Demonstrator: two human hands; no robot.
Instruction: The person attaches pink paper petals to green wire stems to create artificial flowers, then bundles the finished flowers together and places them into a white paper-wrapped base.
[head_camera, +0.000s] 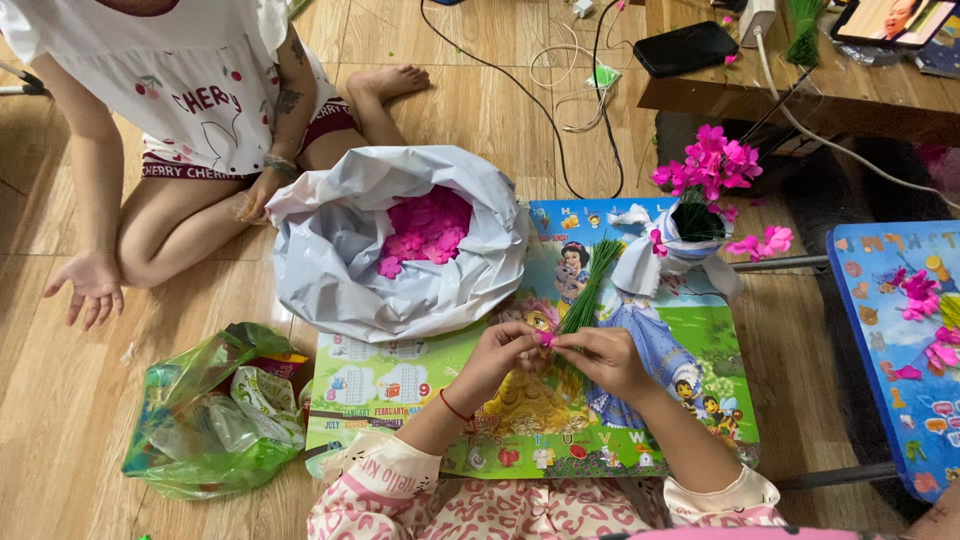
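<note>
Low table (420, 400) with a bright cartoon-printed top, set on a wooden plank floor (60, 400); a second printed table (890, 340) stands just right of it, a narrow gap between them showing dark floor and metal legs. Far right, a brown wooden bench (860, 95) carries a black phone (685, 47) and a lit tablet (893, 20); cables (560, 70) trail over the floor beyond the table. Left hand (503, 350) and right hand (603, 358) meet over the table's middle, fingertips of both pinched on a small pink petal (546, 339), with a green stem (575, 345) in the right-hand grip. A bundle of green stems (592, 285) lies just beyond the hands, fanned toward the far side. Far left of the table top sits a grey plastic bag (330, 260), mouth rolled open, full of pink petals (428, 228); it overhangs the table's far edge. Far right, a white wrap holds finished pink flowers (710, 165). A green plastic bag (205, 420) lies on the floor, touching the table's left edge. Another person sits on the floor far left, one hand (88, 285) loose and palm-up, the other resting at the grey bag's rim. Open table surface remains near left and near right of the hands
</note>
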